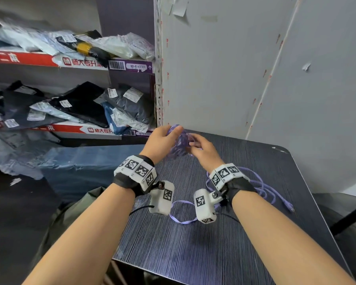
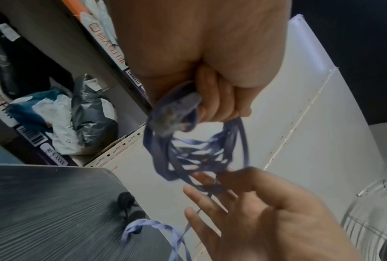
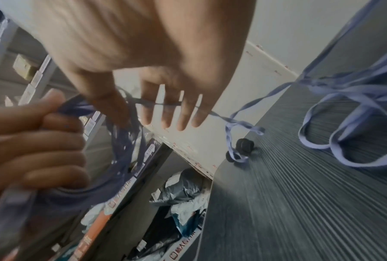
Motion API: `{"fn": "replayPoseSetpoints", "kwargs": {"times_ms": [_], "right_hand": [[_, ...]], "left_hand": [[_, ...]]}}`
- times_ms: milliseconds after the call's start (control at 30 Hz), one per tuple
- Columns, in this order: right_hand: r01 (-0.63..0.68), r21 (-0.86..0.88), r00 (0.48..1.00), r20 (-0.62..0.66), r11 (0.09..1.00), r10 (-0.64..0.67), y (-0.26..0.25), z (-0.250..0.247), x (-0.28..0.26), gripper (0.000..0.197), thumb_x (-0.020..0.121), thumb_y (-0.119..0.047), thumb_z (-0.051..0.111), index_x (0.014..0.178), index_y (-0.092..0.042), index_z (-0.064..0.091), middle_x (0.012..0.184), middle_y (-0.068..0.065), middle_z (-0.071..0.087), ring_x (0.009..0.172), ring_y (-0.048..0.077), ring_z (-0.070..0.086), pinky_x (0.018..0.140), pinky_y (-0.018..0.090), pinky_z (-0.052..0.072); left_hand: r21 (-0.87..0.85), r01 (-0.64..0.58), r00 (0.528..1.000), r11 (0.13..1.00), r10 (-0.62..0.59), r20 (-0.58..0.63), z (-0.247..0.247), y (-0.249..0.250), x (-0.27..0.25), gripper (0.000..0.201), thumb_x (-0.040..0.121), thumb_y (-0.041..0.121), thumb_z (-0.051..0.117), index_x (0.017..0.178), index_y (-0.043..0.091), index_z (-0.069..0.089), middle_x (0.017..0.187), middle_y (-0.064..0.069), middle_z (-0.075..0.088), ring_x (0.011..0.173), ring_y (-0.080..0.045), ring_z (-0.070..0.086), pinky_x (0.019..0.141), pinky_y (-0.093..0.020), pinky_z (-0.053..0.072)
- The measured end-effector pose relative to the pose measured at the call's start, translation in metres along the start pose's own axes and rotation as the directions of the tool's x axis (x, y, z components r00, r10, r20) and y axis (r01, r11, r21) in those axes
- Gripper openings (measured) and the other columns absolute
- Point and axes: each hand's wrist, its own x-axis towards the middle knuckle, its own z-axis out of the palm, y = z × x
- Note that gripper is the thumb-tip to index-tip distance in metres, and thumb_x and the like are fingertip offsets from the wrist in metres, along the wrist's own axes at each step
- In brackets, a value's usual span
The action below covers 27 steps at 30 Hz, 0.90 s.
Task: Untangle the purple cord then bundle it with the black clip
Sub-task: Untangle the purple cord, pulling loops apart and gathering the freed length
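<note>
1. Two hands are raised above the far edge of the table (image 1: 224,254), with a tangled bunch of the purple cord (image 1: 180,140) between them.
2. Left hand (image 1: 162,140): fingers curled tight around the top of the bunch; in the left wrist view the cord's connector end (image 2: 176,113) sticks out just beside the curled fingers (image 2: 221,98).
3. Right hand (image 1: 203,149): fingers straight and spread, with strands of the cord running across and between them; it grips nothing.
4. Remaining cord: loose loops lie on the table to the right of the right wrist, and one loop lies below the two wrist cameras.
5. Black clip (image 3: 243,146): lies on the table near its far edge, with a loop of cord touching it.
6. Shelves (image 1: 70,64) at left carry wrapped parcels.
</note>
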Motion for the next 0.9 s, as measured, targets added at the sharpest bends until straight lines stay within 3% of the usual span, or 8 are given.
{"fn": "replayPoseSetpoints", "kwargs": {"times_ms": [100, 233, 333, 433, 533, 667, 767, 900], "right_hand": [[-0.008, 0.286, 0.994, 0.108, 0.958, -0.024, -0.004, -0.003, -0.003, 0.042, 0.074, -0.008, 0.054, 0.113, -0.020, 0.061, 0.110, 0.009, 0.065, 0.103, 0.022, 0.058, 0.090, 0.036, 0.045], [-0.101, 0.395, 0.980, 0.199, 0.913, 0.022, -0.007, -0.006, -0.005, 0.035, 0.073, -0.025, 0.061, 0.107, -0.018, 0.061, 0.102, 0.006, 0.061, 0.097, 0.024, 0.053, 0.087, 0.041, 0.038], [-0.119, 0.270, 0.981, 0.179, 0.956, 0.071, -0.006, -0.009, -0.002, 0.028, 0.078, -0.023, 0.071, 0.103, -0.018, 0.060, 0.097, 0.004, 0.063, 0.090, 0.019, 0.061, 0.088, 0.035, 0.048], [-0.095, 0.155, 0.989, 0.129, 0.983, 0.075, -0.003, -0.011, -0.002, 0.006, 0.086, -0.014, 0.065, 0.091, -0.018, 0.066, 0.079, 0.000, 0.068, 0.071, 0.008, 0.065, 0.069, 0.020, 0.051], [-0.084, 0.143, 0.996, -0.005, 0.986, 0.085, 0.005, -0.013, 0.000, 0.011, 0.088, -0.015, 0.061, 0.083, -0.020, 0.069, 0.079, 0.000, 0.069, 0.074, 0.009, 0.064, 0.074, 0.022, 0.050], [-0.113, 0.165, 0.976, -0.166, 0.980, 0.140, 0.010, -0.012, 0.001, 0.023, 0.090, -0.017, 0.057, 0.068, -0.019, 0.063, 0.064, 0.001, 0.060, 0.056, 0.011, 0.054, 0.058, 0.024, 0.042], [-0.085, 0.043, 0.973, -0.211, 0.995, 0.092, 0.007, -0.012, 0.001, 0.026, 0.090, -0.024, 0.056, 0.065, -0.016, 0.057, 0.066, 0.007, 0.055, 0.061, 0.018, 0.048, 0.061, 0.031, 0.039], [-0.045, 0.070, 0.972, -0.229, 0.997, 0.060, -0.001, -0.010, 0.001, 0.029, 0.090, -0.033, 0.056, 0.070, -0.013, 0.062, 0.070, 0.007, 0.063, 0.064, 0.017, 0.057, 0.066, 0.033, 0.047]], "left_hand": [[-0.304, 0.126, 0.989, 0.944, -0.097, 0.110, 0.000, 0.003, -0.002, 0.039, 0.099, 0.030, 0.044, 0.063, 0.019, 0.037, 0.047, 0.014, 0.030, 0.039, -0.004, 0.024, 0.039, -0.017, 0.022], [-0.373, 0.193, 0.975, 0.908, -0.135, 0.175, 0.001, 0.008, -0.001, 0.041, 0.099, 0.033, 0.042, 0.061, 0.021, 0.033, 0.047, 0.011, 0.026, 0.040, -0.006, 0.020, 0.038, -0.017, 0.021], [-0.392, 0.226, 0.965, 0.891, -0.150, 0.216, 0.004, 0.008, -0.001, 0.043, 0.098, 0.036, 0.043, 0.059, 0.020, 0.033, 0.048, 0.009, 0.025, 0.039, -0.007, 0.020, 0.039, -0.017, 0.023], [-0.378, 0.227, 0.957, 0.898, -0.134, 0.256, 0.008, 0.007, -0.001, 0.044, 0.098, 0.038, 0.043, 0.059, 0.021, 0.031, 0.049, 0.008, 0.024, 0.040, -0.007, 0.020, 0.039, -0.018, 0.025], [-0.383, 0.198, 0.957, 0.902, -0.092, 0.276, 0.013, 0.006, -0.003, 0.040, 0.098, 0.034, 0.042, 0.062, 0.020, 0.037, 0.049, 0.010, 0.024, 0.041, -0.005, 0.020, 0.042, -0.015, 0.023], [-0.462, 0.158, 0.958, 0.873, -0.021, 0.287, 0.017, 0.001, -0.003, 0.031, 0.097, 0.019, 0.049, 0.068, 0.021, 0.061, 0.052, 0.012, 0.030, 0.045, -0.004, 0.024, 0.043, -0.013, 0.026], [-0.531, 0.176, 0.946, 0.829, 0.007, 0.325, 0.019, 0.003, -0.006, 0.014, 0.087, 0.018, 0.055, 0.075, 0.012, 0.053, 0.053, 0.010, 0.037, 0.047, -0.006, 0.034, 0.049, -0.015, 0.034], [-0.611, 0.227, 0.914, 0.758, 0.051, 0.403, 0.016, 0.007, -0.010, 0.023, 0.084, 0.019, 0.053, 0.095, -0.001, 0.056, 0.076, -0.006, 0.059, 0.072, -0.018, 0.057, 0.072, -0.027, 0.051]]}}
